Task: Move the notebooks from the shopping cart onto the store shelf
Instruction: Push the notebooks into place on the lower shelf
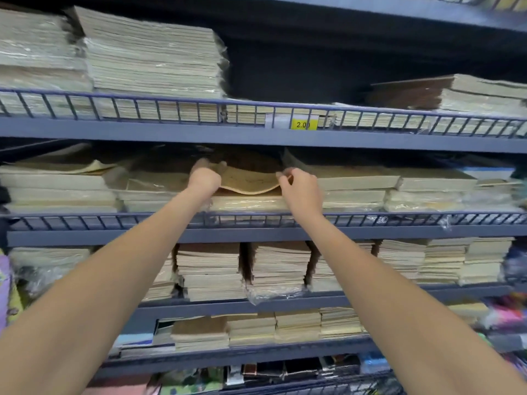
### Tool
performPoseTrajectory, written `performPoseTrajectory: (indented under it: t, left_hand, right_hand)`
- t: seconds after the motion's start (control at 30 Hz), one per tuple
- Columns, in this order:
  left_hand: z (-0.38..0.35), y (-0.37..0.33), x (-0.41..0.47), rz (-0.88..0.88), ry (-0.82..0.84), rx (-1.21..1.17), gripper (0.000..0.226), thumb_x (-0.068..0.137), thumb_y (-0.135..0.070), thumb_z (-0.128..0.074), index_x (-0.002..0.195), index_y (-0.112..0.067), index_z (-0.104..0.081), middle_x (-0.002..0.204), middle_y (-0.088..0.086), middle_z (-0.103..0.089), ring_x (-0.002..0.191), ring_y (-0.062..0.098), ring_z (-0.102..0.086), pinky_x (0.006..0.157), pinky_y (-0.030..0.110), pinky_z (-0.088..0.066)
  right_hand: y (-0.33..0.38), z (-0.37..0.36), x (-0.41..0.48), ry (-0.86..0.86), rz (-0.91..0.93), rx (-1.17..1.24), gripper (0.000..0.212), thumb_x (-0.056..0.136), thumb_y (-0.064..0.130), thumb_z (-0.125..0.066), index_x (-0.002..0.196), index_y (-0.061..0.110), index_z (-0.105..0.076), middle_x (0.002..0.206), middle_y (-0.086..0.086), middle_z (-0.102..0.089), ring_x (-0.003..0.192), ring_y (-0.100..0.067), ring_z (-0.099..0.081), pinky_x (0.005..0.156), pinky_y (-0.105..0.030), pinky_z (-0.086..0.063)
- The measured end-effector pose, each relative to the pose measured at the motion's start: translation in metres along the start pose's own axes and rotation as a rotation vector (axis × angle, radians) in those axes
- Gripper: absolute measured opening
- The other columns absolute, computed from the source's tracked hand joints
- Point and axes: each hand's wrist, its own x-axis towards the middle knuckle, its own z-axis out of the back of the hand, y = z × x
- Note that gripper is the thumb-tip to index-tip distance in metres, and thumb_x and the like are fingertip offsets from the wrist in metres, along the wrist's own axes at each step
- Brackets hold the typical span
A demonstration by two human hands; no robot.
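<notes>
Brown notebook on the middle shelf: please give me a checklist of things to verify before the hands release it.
1. Left hand grips the left edge of the notebook: ok.
2. Right hand pinches the right edge: ok.
3. Notebook is behind the wire rail: ok.
4. Notebook sits over the wrapped stack: ok.
5. Notebook lies flat: not ok, it is bowed.
6. Back edge is fully supported: cannot tell, too dark there.
</notes>
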Motion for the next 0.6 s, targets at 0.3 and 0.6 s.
performPoseTrajectory:
  t: [0.3,0.6]
  left_hand:
    - [-0.018,0.045,-0.010,-0.364,-0.084,0.065,0.048,0.092,-0.028,-0.055,0.136,-0.015,-0.045,0.139,0.007,-0.041,0.126,0.025,-0.045,0.105,0.038,-0.042]
    - [-0.021,0.048,-0.026,-0.411,-0.051,0.545,0.041,0.091,-0.041,-0.040,0.124,-0.021,-0.056,0.145,0.006,-0.038,0.135,0.031,-0.032,0.114,0.050,-0.015]
  right_hand:
    - [-0.019,-0.010,-0.011,-0.034,0.157,-0.274,0.036,0.099,0.031,-0.041,0.110,0.004,-0.062,0.109,-0.011,-0.059,0.102,-0.022,-0.053,0.076,-0.024,-0.040]
    - [-0.028,-0.008,-0.023,-0.029,0.309,-0.355,0.035,0.100,0.024,-0.035,0.102,0.003,-0.063,0.101,-0.010,-0.062,0.095,-0.020,-0.055,0.084,-0.029,-0.047]
